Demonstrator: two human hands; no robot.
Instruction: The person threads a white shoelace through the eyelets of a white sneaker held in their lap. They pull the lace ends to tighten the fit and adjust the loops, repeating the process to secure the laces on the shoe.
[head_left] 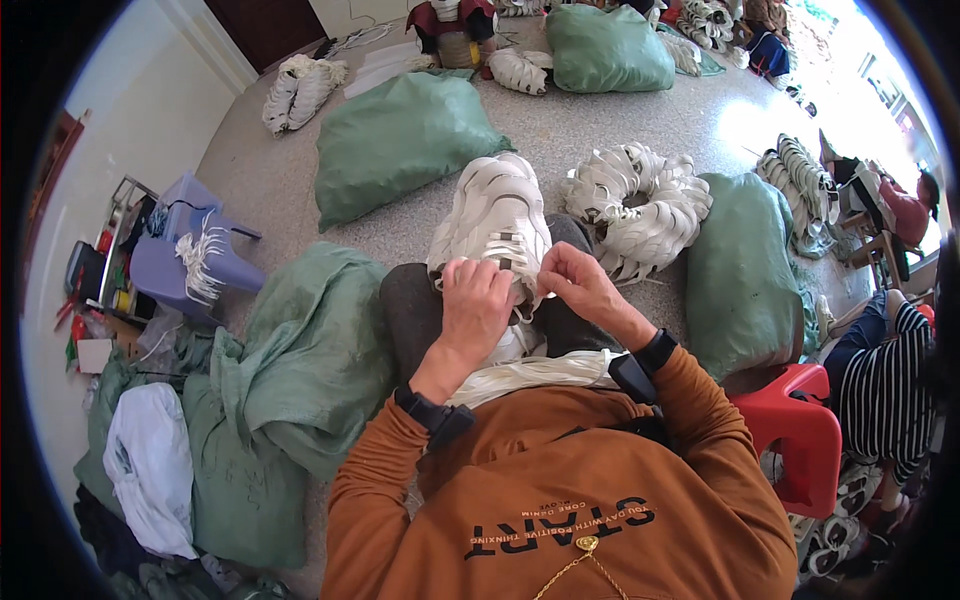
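A nested stack of white shoe uppers rests over my knees, its laced front towards me. My left hand is closed over the near left side of the nearest upper, fingertips curled on its edge beside the eyelets. At the right eyelet edge, my right hand has thumb and forefinger pinched together on what looks like a white shoelace end; the tip is partly hidden by the fingers. Across my lap lies a bundle of loose white shoelaces.
A ring of white uppers lies on the floor ahead right. Green sacks stand ahead, with another green sack at right. Left are a purple stool holding laces and a green sack heap. A red stool and seated co-workers are at right.
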